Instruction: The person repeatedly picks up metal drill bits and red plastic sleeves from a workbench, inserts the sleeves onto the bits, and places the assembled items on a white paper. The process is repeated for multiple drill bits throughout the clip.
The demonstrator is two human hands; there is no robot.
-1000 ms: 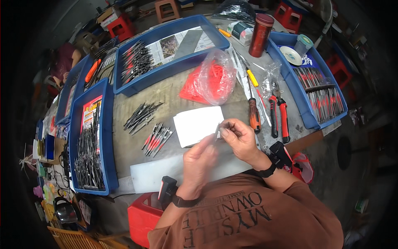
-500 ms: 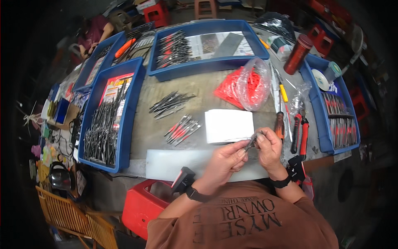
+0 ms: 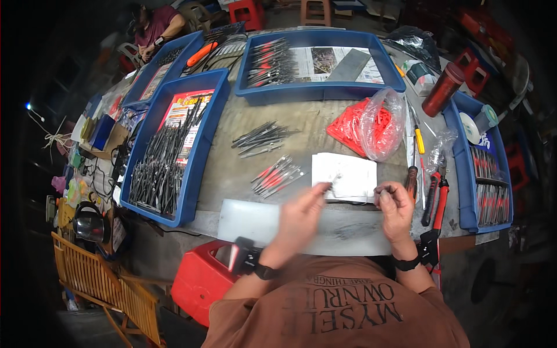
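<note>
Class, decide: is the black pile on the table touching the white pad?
Apart. The head view shows tabletop between the black pile and the white pad.

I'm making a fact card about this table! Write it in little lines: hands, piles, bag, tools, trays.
Left hand: blurred, near the white pad; grip unclear
Right hand: by the pad's right edge, fingers curled; grip unclear
Piles: thin black pieces and black-and-red pieces, left of the pad
Bag: clear plastic, red pieces inside
Tools: pliers, screwdriver, right side
Trays: blue trays, left, right and far side
</note>
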